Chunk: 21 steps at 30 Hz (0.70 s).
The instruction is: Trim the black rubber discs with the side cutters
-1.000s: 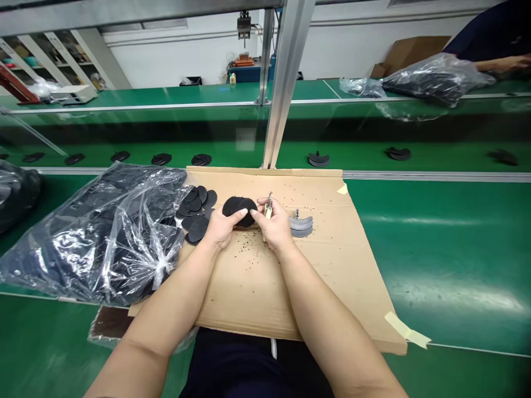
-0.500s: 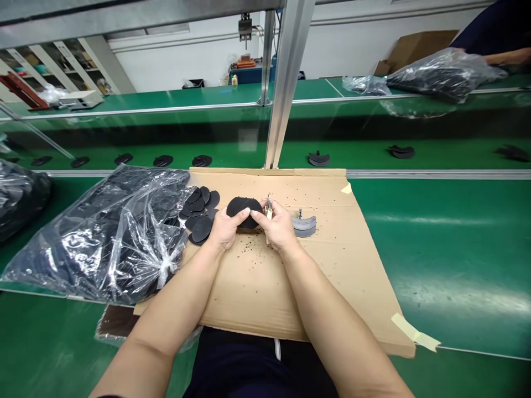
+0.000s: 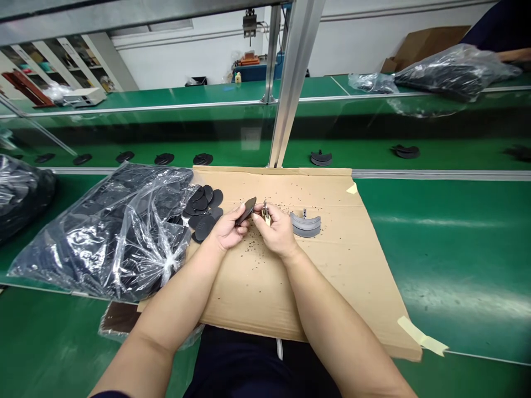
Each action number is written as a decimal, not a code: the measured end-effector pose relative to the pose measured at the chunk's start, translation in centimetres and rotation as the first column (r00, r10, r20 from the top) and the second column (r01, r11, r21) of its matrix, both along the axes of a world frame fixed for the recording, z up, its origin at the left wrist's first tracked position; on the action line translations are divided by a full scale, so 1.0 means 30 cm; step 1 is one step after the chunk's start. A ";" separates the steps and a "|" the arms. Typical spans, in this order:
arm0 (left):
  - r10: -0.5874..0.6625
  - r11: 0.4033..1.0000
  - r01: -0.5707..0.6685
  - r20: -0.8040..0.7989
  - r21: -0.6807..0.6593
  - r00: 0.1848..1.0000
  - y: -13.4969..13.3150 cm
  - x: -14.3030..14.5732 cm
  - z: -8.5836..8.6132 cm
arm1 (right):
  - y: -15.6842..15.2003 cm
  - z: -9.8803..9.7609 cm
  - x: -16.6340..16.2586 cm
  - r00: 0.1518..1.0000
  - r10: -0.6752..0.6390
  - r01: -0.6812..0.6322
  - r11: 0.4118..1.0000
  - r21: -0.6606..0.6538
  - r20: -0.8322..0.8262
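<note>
My left hand (image 3: 229, 229) is closed on a black round disc (image 3: 247, 210), tilted up so that it shows nearly edge-on. Whether more than one disc is in the grip I cannot tell. Close beside it, my right hand (image 3: 277, 228) is wrapped round small nippers (image 3: 266, 215) with pale yellow handles, their metal tip pointing up and away. The right fingertips come up to the disc's edge. Grey curved pieces (image 3: 306, 225) lie just right of this hand. Loose black discs (image 3: 205, 225) lie in a pile to the left, beside the bag.
Beneath my hands is a cardboard sheet (image 3: 332, 287) strewn with tiny black bits. A clear plastic bag (image 3: 95, 237) of black discs is at left. Along the green bench behind lie disc stacks (image 3: 165, 158) and curved pieces (image 3: 321, 158). A metal post (image 3: 292, 88) rises beyond the cardboard.
The black discs, earlier fanned out broad side up between both hands, are now turned nearly edge-on in my left hand. The nippers stay in my right hand.
</note>
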<state>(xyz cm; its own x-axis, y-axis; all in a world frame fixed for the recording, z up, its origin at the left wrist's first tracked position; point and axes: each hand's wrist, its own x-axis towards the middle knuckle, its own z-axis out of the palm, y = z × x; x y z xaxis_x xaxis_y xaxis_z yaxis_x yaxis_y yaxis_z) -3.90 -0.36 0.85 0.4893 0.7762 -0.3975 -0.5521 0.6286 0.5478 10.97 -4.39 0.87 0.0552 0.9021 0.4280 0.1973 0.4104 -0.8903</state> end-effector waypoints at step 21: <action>0.432 0.617 -0.140 -0.185 0.775 0.883 -0.007 -0.031 -0.021 | 0.021 0.018 0.017 0.689 -0.049 -0.407 0.800 -0.441 -0.723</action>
